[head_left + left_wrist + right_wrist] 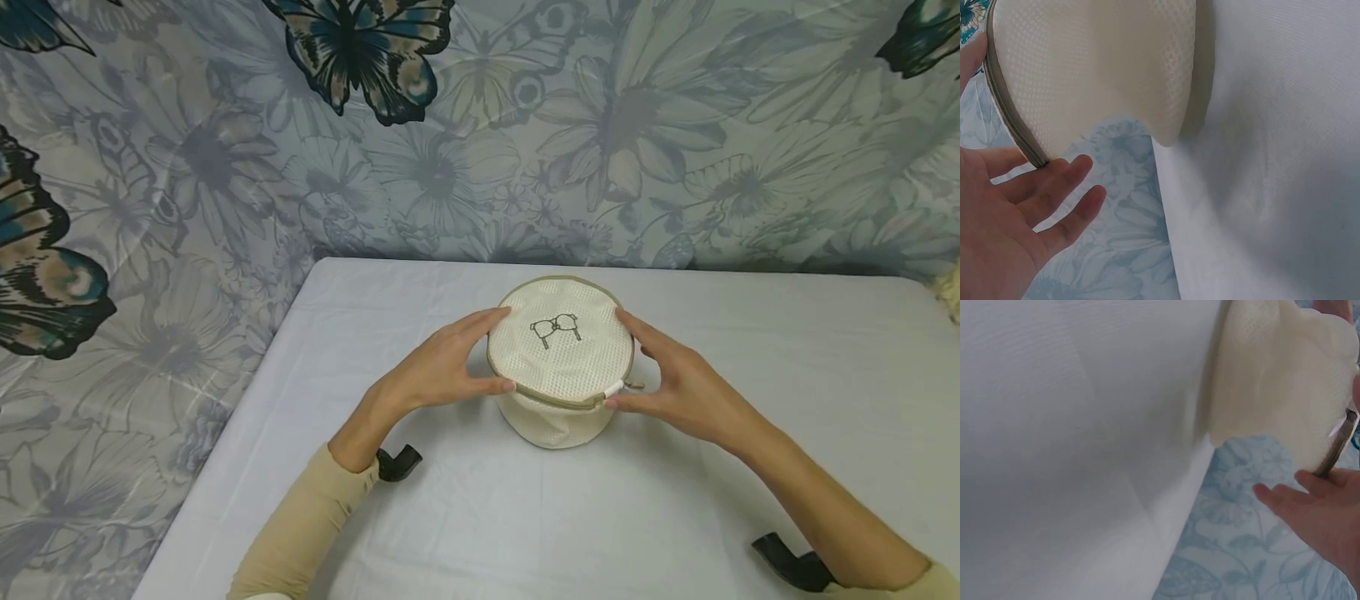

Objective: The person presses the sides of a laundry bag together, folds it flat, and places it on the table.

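Note:
A round cream mesh laundry bag stands upright on the white-covered table, with a small bra-shaped outline stitched on its lid. An olive zip runs around the lid's rim, with its pull at the right front. On the bag's left side, my left hand holds the rim between thumb and fingers. My right hand grips the opposite side in the same way, its thumb near the zip pull. Both wrist views show the bag's mesh wall sagging inward, and fingertips at the rim. Whatever the bag contains is hidden.
The white tablecloth spreads around the bag. Behind the table's far edge hangs a grey floral cloth with butterfly prints. A black wrist mount shows by the left wrist and another black mount by the right.

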A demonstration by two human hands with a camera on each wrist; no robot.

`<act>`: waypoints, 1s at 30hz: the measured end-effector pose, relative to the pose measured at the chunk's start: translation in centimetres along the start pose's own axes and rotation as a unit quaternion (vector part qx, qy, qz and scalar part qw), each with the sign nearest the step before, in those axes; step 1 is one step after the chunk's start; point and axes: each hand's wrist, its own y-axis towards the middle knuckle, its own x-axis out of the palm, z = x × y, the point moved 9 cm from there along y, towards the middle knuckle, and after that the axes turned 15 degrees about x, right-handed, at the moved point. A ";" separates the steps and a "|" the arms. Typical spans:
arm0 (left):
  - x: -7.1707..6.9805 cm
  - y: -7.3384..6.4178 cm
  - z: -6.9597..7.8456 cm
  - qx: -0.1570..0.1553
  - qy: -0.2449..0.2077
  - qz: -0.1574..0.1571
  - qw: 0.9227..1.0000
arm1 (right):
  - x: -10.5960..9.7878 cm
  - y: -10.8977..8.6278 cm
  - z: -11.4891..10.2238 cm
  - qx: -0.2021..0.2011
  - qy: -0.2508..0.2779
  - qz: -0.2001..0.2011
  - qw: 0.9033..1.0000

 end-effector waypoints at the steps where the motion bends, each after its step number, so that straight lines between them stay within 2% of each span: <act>1: 0.0 0.0 0.0 -0.001 0.000 -0.001 1.000 | 0.1 0.0 0.1 0.001 -0.004 -0.001 1.000; 13: 0.5 -0.3 -0.6 -0.016 0.004 -0.013 1.000 | 0.8 0.3 0.4 0.011 0.007 -0.008 1.000; 20: 1.0 -0.5 -0.8 -0.018 0.002 -0.012 1.000 | 1.3 0.3 0.5 0.001 0.010 -0.009 1.000; 30: 1.8 -0.6 -1.1 -0.017 -0.009 -0.005 1.000 | 2.0 0.4 1.1 0.004 0.060 -0.038 0.997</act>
